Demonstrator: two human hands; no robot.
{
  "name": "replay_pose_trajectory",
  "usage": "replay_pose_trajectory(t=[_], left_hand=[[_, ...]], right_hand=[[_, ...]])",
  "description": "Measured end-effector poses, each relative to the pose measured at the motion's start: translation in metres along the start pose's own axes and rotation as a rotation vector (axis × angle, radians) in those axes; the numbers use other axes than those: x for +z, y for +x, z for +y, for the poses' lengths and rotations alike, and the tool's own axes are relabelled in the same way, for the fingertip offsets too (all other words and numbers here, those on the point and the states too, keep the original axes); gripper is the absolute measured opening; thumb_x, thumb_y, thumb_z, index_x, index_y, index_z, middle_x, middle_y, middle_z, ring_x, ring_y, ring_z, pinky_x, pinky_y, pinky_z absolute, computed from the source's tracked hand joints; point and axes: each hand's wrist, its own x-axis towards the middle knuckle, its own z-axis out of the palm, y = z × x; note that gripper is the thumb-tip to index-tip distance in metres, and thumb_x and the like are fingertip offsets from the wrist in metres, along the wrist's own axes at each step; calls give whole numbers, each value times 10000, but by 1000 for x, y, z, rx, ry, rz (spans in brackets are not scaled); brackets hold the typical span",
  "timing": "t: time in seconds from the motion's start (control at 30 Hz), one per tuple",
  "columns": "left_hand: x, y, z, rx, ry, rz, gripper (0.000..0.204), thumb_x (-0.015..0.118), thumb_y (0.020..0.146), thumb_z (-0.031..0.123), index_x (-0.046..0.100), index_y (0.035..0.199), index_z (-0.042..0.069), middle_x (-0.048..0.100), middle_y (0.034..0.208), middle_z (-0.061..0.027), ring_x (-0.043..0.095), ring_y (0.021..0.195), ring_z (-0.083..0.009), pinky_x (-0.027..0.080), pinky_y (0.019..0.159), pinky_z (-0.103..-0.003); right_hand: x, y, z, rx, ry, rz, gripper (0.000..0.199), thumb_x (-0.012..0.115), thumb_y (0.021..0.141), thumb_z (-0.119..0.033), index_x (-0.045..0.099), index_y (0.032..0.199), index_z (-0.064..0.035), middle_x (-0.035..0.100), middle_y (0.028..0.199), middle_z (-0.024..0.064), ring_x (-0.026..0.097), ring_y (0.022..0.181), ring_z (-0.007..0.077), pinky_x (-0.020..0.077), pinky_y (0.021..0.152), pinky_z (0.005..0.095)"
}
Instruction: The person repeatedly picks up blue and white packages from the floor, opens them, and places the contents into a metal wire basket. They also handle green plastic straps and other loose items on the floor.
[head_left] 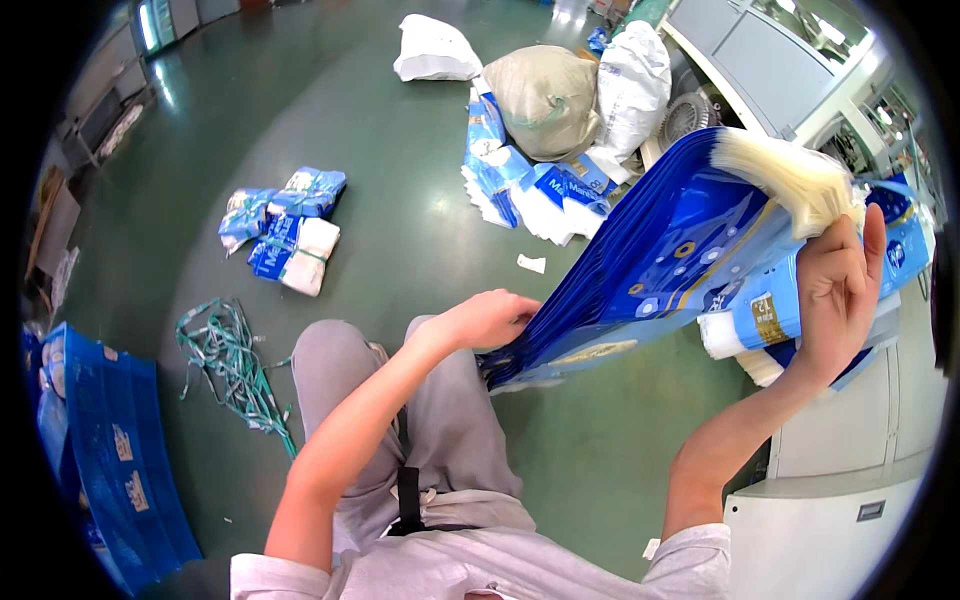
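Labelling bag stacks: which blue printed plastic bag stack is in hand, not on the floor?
The thick fanned stack of blue plastic bags, gripped by left hand and right hand; the tied bundles lie on the green floor.

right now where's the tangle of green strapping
In the head view, the tangle of green strapping lies on the green floor to the person's left, between the blue crate and their knee, below the small bundled blue packs.

Held between left hand and right hand: thick stack of flat blue bags, pale edges fanned at the top. Lay on the green floor: bundled blue-and-white packs at left, loose blue-and-white bags beside grey and white sacks. Stood at far left: blue printed bag stack.
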Motion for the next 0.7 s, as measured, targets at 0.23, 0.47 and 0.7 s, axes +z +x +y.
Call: replay_pose_trajectory(t=[0.23,0.47,0.7], left_hand=[[-28,-126,-11,-46,575,493,213,635,908,150,675,1108,88,718,990,-115,673,992,-295,508,922,-424],[-12,-176,-17,-434,702,521,170,633,919,248,682,927,85,705,800,-74,681,857,-271,509,818,-413],[-16,-194,-24,-430,650,620,191,640,911,272,693,837,104,688,727,-75,678,788,-274,512,781,-415]], right_hand=[[-63,96,27,251,-11,7,336,588,997,-244,462,1113,44,354,643,22,298,489,124,325,456,269],[-108,221,51,401,-53,3,368,590,972,-269,426,994,60,395,763,58,386,596,143,393,542,268],[-44,182,23,453,49,-237,388,566,1005,-286,456,1095,76,456,755,66,404,556,128,381,496,266]])
